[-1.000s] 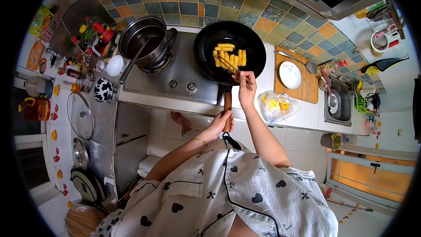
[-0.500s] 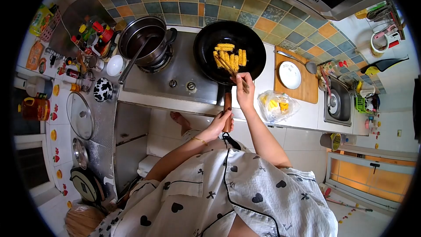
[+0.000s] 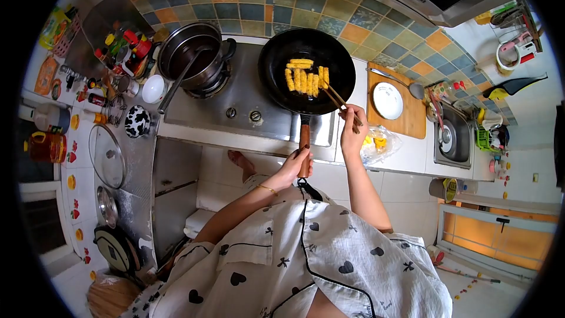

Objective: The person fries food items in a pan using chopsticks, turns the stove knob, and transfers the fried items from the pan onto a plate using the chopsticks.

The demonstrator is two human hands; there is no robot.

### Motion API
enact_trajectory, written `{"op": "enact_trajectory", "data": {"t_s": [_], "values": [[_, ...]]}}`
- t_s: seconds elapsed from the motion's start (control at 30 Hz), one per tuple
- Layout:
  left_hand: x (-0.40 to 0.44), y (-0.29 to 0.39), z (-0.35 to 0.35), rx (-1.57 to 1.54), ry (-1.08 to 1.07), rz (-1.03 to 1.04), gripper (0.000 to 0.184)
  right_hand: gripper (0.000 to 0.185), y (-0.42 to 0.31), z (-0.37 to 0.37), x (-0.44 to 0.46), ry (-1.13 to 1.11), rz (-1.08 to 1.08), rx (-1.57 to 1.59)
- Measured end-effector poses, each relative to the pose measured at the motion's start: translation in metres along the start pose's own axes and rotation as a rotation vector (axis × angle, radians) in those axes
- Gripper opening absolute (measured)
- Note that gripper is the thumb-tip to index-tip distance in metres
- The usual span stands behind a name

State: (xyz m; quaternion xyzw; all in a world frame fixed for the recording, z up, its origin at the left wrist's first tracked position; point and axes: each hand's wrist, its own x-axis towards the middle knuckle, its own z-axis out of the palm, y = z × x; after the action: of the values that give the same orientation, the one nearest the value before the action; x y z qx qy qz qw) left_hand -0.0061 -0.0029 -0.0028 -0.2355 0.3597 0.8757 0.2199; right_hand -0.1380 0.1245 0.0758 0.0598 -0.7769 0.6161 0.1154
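Observation:
A black frying pan (image 3: 276, 65) sits on the stove, its wooden handle (image 3: 304, 141) pointing toward me. My left hand (image 3: 296, 164) is wrapped round that handle. Inside the pan lie several golden-yellow food sticks (image 3: 303, 80), most side by side and a couple across the top of the group. My right hand (image 3: 354, 125) grips a pair of wooden chopsticks (image 3: 336, 99) over the pan's right edge. Their tips are at the rightmost sticks; whether they pinch one I cannot tell. A clear plastic bag (image 3: 382, 148) with yellow pieces lies beside my right hand.
A steel pot (image 3: 176, 53) with a ladle stands on the left burner. To the right, a white plate (image 3: 387, 101) rests on a wooden cutting board (image 3: 415, 121), before the sink (image 3: 462, 156). A glass lid (image 3: 109, 156) and a white bowl (image 3: 155, 88) are on the left counter.
My right hand and the chopsticks have moved right, from the middle of the food to its right side. My left hand stays on the handle; the pan has barely shifted.

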Motion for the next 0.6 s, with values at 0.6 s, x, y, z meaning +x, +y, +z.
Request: {"op": "enact_trajectory", "data": {"t_s": [0.6], "values": [[-0.003,0.004,0.003,0.034,-0.002,-0.015,0.039,0.02,0.019,-0.004,0.002,-0.044,-0.105,-0.195]]}}
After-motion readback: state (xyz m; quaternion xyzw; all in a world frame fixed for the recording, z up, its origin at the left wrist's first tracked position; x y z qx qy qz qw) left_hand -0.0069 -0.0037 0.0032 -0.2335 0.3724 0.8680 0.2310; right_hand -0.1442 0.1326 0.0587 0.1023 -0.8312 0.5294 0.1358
